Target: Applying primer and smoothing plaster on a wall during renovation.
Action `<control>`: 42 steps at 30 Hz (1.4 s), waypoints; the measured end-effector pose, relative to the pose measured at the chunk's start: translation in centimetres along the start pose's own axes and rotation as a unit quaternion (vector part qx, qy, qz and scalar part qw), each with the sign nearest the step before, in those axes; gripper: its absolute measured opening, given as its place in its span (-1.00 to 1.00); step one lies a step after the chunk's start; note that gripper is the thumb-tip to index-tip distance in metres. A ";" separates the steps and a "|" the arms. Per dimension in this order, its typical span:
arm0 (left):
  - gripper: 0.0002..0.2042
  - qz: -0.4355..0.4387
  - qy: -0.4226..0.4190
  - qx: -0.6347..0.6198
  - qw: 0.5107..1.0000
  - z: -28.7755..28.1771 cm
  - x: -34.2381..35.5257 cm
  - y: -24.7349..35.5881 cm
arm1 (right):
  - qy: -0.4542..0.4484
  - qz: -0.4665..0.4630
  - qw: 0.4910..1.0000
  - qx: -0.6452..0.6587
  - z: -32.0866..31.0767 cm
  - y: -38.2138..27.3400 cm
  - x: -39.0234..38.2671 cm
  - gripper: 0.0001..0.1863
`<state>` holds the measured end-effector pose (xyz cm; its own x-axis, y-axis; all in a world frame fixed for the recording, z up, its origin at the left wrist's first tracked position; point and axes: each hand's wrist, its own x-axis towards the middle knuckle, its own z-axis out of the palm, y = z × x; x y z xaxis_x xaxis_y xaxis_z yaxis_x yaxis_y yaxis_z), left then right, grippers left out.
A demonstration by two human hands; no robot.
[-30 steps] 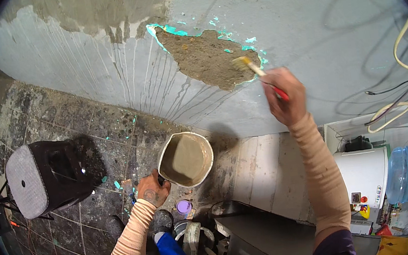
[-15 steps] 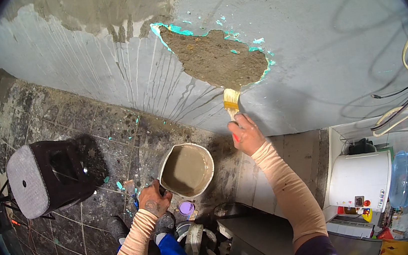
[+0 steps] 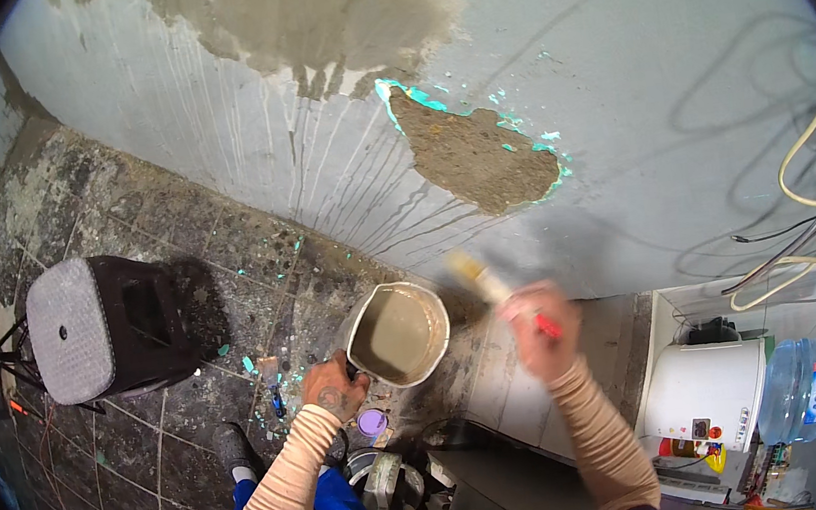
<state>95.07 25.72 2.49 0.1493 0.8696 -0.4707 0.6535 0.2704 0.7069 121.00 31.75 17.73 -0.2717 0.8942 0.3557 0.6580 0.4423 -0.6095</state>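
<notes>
My right hand [image 3: 545,335], blurred by motion, grips a paintbrush [image 3: 479,277] with pale bristles and a red handle, right of and slightly above a round container. My left hand [image 3: 336,389] holds this container [image 3: 431,328] by its side handle; it has grey-brown liquid inside. Above both hands, the grey wall [image 3: 661,176] has a rough exposed patch [image 3: 477,156] edged with flaking turquoise paint, drips running below it, and a damp cement-coloured area [image 3: 320,13] higher up.
A black stool [image 3: 70,334] stands left on stained tiles [image 3: 160,465]. Cables [image 3: 800,160] hang at right above a white appliance [image 3: 696,393] and large water bottle [image 3: 796,392]. Dark equipment [image 3: 485,488], a lilac lid [image 3: 372,423] and paint flakes lie around my feet.
My right hand has moved down from the patch with the brush, toward the container. The view has shifted, so the wall patch sits lower and further right in the picture.
</notes>
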 end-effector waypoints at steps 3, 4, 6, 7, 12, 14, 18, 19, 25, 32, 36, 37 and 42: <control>-0.63 -0.007 -0.006 -0.010 1.000 -0.6 0.3 0.5 | -0.017 0.253 0.935 0.247 6.5 -0.2 -4.6 -0.95; -0.63 -0.004 -0.004 -0.018 1.000 -0.5 0.5 1.1 | -0.016 0.253 0.936 0.244 7.6 0.4 -5.2 -0.95; -0.63 -0.002 -0.004 -0.018 1.000 -1.0 0.7 2.6 | 0.047 0.364 0.889 0.273 9.1 1.8 -5.9 -0.98; -0.63 -0.005 -0.001 -0.016 1.000 -1.2 0.9 2.6 | 0.045 0.363 0.888 0.277 9.4 2.7 -6.1 -0.98; -0.66 -0.002 0.019 -0.024 1.000 -1.7 1.7 3.0 | 0.064 0.442 0.828 0.339 10.0 5.6 -6.9 -0.99; -0.62 -0.001 0.011 0.001 1.000 -1.8 1.9 2.8 | 0.017 0.425 0.837 0.343 10.2 5.2 -6.5 -0.98; -0.61 0.002 0.039 -0.044 0.998 -1.3 1.9 1.8 | -0.050 0.423 0.821 0.380 9.0 5.2 -5.2 -0.98; -0.61 0.003 0.038 -0.044 0.998 -1.5 1.9 2.1 | -0.016 0.408 0.826 0.388 8.3 5.3 -4.6 -0.97; -0.64 -0.009 0.019 0.016 1.000 -1.9 1.6 2.3 | 0.078 0.331 0.887 0.313 6.8 6.2 -2.3 -0.97; -0.65 -0.006 0.036 -0.029 0.999 -0.8 2.1 1.6 | -0.021 0.382 0.872 0.304 9.4 7.3 -5.3 -0.99; -0.65 -0.014 0.043 -0.006 0.999 -0.6 2.1 0.9 | -0.004 0.435 0.771 0.465 12.5 6.3 -7.4 -0.94; -0.65 -0.013 0.040 -0.008 0.999 -0.4 2.3 0.8 | -0.003 0.436 0.772 0.463 12.9 6.4 -7.6 -0.94; -0.65 -0.026 0.047 -0.007 0.999 -0.5 2.6 0.5 | 0.124 0.471 0.649 0.584 14.0 6.1 -8.0 -0.94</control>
<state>95.38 28.36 1.87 0.0446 0.8886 -0.4565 0.6485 0.3218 0.6899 117.41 28.29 1.25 0.0817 0.8308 -0.5505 -0.5711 -0.4137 -0.7090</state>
